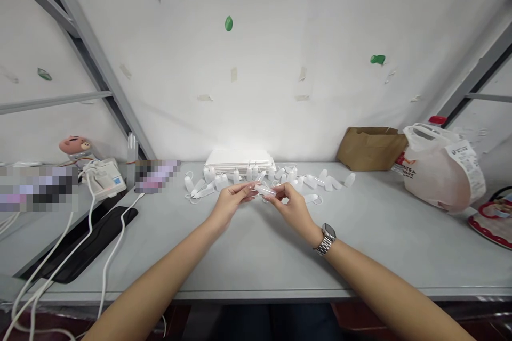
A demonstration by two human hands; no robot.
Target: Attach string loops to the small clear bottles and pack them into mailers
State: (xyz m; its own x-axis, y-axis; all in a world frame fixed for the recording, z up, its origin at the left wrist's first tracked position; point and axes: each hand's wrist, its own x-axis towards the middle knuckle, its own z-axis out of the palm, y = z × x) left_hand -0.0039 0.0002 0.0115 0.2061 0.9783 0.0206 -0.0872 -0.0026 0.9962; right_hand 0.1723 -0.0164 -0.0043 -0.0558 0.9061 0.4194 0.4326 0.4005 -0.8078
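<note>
Above the middle of the desk, a small translucent plastic bottle [265, 191] lies tilted between my two hands. The fingers of my right hand [291, 205] pinch its right end. At the left end of it, my left hand [232, 201] is closed, thumb and fingertips together at the bottle's neck or cap; the exact contact is too small to make out. Just beyond my hands, several similar bottles [221, 181] with looped caps are scattered, some standing and some lying. One more bottle [311, 199] lies just right of my right hand.
A stack of white sheets or trays [240, 158] sits against the wall. To the right stand a brown paper bag [370, 149] and a white plastic bag [436, 176]. On the left are a black power bank-like slab [94, 245], white cables [106, 272] and a power strip [106, 181].
</note>
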